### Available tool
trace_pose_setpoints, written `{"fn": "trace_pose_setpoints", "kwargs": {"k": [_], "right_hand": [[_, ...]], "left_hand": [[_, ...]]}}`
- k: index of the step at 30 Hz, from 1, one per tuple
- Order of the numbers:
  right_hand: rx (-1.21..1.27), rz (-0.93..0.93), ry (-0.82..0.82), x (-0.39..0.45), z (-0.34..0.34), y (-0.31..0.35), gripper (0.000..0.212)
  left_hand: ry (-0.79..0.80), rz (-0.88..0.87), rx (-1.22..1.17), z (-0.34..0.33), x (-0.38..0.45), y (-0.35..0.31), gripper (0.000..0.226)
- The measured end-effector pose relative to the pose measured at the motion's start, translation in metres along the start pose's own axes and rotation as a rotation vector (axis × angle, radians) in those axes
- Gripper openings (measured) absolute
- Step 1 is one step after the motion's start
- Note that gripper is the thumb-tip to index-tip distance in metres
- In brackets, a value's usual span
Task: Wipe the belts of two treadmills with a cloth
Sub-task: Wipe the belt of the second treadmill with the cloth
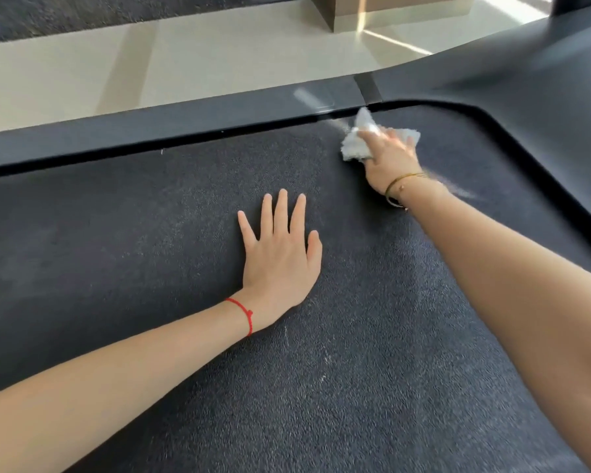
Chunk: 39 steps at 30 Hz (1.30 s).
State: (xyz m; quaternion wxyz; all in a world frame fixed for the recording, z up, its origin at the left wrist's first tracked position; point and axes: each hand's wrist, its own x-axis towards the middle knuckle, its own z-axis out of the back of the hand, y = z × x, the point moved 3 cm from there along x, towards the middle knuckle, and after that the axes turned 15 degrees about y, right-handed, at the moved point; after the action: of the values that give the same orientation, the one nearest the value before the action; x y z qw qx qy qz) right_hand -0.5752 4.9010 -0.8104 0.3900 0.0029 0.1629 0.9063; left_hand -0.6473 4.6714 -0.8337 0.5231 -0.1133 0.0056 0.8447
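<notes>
A dark textured treadmill belt (123, 254) fills most of the view, with pale dusty streaks on it. My right hand (391, 158) presses a crumpled light grey cloth (357, 145) onto the belt near its far edge, beside the side rail. Motion blur smears that hand and the cloth. Flat on the middle of the belt rests my left hand (280, 257), palm down, fingers spread, holding nothing. A red string circles the left wrist and thin gold bangles the right.
A smooth dark side rail (151, 131) runs along the belt's far edge. The treadmill's raised front housing (543, 83) curves around the right. Beyond the rail lies pale tiled floor (82, 70) with a beige block (372, 11) standing on it.
</notes>
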Motion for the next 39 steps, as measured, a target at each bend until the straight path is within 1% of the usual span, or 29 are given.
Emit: {"fn": "trace_pose_setpoints", "kwargs": {"k": [2, 4, 8, 10, 12, 14, 16, 18, 21, 22, 24, 26, 28, 30, 32, 34, 35, 37, 39], "right_hand": [[-0.030, 0.136, 0.053, 0.011, -0.007, 0.030, 0.062], [-0.052, 0.225, 0.108, 0.020, -0.016, 0.049, 0.059], [-0.021, 0.228, 0.109, 0.039, -0.013, 0.044, 0.057], [0.024, 0.191, 0.074, 0.047, -0.006, 0.032, 0.061], [0.067, 0.115, 0.019, 0.051, 0.002, 0.010, 0.065], [0.050, 0.021, -0.030, 0.054, 0.013, -0.022, 0.066], [0.010, -0.052, -0.011, 0.056, 0.021, -0.052, 0.065], [-0.040, -0.099, 0.028, 0.058, 0.022, -0.067, 0.067], [-0.019, -0.175, 0.020, 0.055, 0.021, -0.060, 0.067], [0.000, -0.146, 0.000, 0.053, 0.020, -0.045, 0.065], [0.034, 0.031, -0.015, 0.049, 0.011, 0.005, 0.062], [0.009, 0.225, 0.067, 0.044, -0.009, 0.062, 0.068], [-0.038, 0.305, 0.165, 0.040, -0.027, 0.096, 0.073], [-0.010, 0.315, 0.210, 0.036, -0.028, 0.090, 0.068], [0.088, 0.245, 0.185, 0.029, -0.014, 0.057, 0.064], [0.148, 0.069, 0.122, 0.017, 0.003, 0.011, 0.069], [0.142, -0.009, 0.087, 0.009, 0.009, -0.009, 0.072], [0.119, -0.109, 0.037, -0.010, 0.016, -0.040, 0.074], [0.148, -0.174, 0.051, -0.030, 0.014, -0.054, 0.070]], "left_hand": [[0.001, 0.005, 0.021, -0.001, 0.000, 0.000, 0.066], [0.004, 0.010, 0.027, -0.001, 0.000, -0.001, 0.069], [0.004, 0.010, 0.027, 0.000, -0.001, -0.001, 0.070], [0.000, 0.005, 0.020, 0.000, -0.001, 0.000, 0.069], [-0.007, 0.005, 0.021, -0.001, -0.002, 0.001, 0.068], [-0.011, 0.004, 0.026, -0.002, -0.002, 0.001, 0.068], [-0.008, 0.004, 0.027, -0.002, -0.001, 0.001, 0.068], [-0.009, 0.009, 0.026, -0.002, 0.000, 0.001, 0.068], [-0.006, 0.017, 0.017, -0.001, 0.001, -0.001, 0.069], [-0.004, 0.018, 0.017, -0.001, 0.001, -0.002, 0.070], [0.002, 0.024, 0.022, 0.000, 0.001, -0.003, 0.071], [0.003, 0.032, 0.029, 0.000, 0.001, -0.003, 0.072], [-0.006, 0.031, 0.035, 0.000, 0.000, -0.001, 0.072], [-0.013, 0.021, 0.019, 0.001, -0.001, 0.000, 0.072], [-0.020, 0.012, -0.004, 0.002, -0.002, 0.001, 0.072], [-0.028, 0.008, -0.021, 0.003, -0.003, 0.001, 0.070], [-0.032, 0.004, -0.031, 0.003, -0.003, 0.001, 0.068], [-0.036, -0.003, -0.054, 0.003, -0.003, 0.001, 0.065], [-0.037, -0.004, -0.075, 0.004, -0.004, 0.000, 0.063]]}}
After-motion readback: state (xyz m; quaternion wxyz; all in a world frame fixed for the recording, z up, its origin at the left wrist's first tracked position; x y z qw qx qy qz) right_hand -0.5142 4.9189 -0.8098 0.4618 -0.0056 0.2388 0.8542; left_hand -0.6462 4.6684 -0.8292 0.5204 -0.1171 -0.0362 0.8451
